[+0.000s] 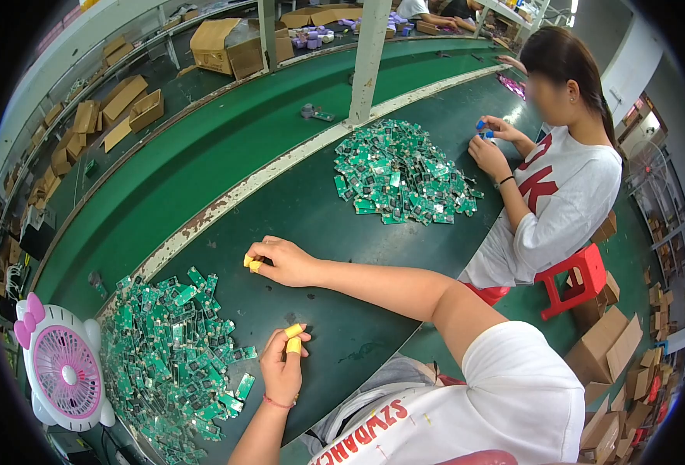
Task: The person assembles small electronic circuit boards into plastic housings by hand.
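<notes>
Yellow finger covers sit on the thumb and forefinger of both my hands. My left hand (282,370), with a thin red band at the wrist, is closed with its fingertips together near the right edge of a big heap of small green circuit boards (168,349). Farther off, my right hand (282,262) reaches across the dark green table (342,283), its fingers curled and thumb and forefinger pinched low over the surface. Whether either pinch holds something small cannot be made out. A few loose boards lie at the heap's edge, beside my left hand.
A second heap of boards (404,174) lies toward a co-worker (563,186) wearing blue finger covers. A pink and white fan (67,372) stands at the left. Beyond a chipped pale rail (242,190) runs a green conveyor belt (187,155). A post (369,66) rises from the rail.
</notes>
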Demonstrator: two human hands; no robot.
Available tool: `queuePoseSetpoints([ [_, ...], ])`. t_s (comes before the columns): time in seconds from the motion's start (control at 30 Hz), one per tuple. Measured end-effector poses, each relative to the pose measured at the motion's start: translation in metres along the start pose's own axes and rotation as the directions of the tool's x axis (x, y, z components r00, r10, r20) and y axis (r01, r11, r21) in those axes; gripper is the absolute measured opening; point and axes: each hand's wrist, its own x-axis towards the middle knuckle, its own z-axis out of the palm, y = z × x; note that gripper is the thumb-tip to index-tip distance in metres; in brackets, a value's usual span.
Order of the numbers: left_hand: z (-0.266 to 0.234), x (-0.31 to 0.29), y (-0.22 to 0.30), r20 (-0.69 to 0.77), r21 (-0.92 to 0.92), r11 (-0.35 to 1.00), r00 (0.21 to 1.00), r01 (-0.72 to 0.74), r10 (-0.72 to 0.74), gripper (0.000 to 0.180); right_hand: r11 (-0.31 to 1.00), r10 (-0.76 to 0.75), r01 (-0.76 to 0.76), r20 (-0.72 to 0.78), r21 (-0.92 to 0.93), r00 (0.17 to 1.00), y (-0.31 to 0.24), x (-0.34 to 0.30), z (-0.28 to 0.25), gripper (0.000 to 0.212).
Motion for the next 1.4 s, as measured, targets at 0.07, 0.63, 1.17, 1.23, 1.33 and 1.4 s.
queuePoseSetpoints([
  [0.07, 0.000, -0.001, 0.000, -0.005, 0.000, 1.000, 1.000, 0.001, -0.001, 0.029, 1.000, -0.018, 0.018, -0.026, 0.003, 1.000, 0.001, -0.001, 0.002, 0.014],
  [0.63, -0.008, 0.001, 0.007, 0.010, -0.007, 0.999, 0.999, -0.033, 0.033, 0.033, 0.841, 0.298, -0.347, 0.180, 0.416, 0.938, -0.007, 0.040, -0.027, 0.031],
  [1.17, -0.002, 0.001, 0.013, 0.011, 0.186, 0.979, 0.996, 0.084, -0.088, 0.021, 0.579, 0.385, -0.569, -0.419, -0.584, 0.822, 0.170, 0.179, -0.200, 0.050],
  [1.23, 0.002, -0.001, 0.011, 0.019, 0.241, 0.970, 0.999, 0.040, -0.046, 0.020, 0.471, 0.355, -0.642, -0.537, -0.605, 0.766, 0.220, 0.193, -0.210, 0.056],
  [1.33, 0.002, 0.012, 0.006, 0.091, 0.273, 0.960, 0.995, -0.062, 0.038, 0.018, 0.381, 0.056, -0.700, -0.740, -0.604, 0.670, 0.324, 0.203, -0.244, 0.055],
  [1.4, 0.001, 0.011, 0.004, 0.082, 0.425, 0.902, 0.995, -0.083, 0.053, 0.018, 0.230, 0.072, -0.621, -0.624, -0.749, 0.778, 0.343, 0.224, -0.225, 0.051],
])
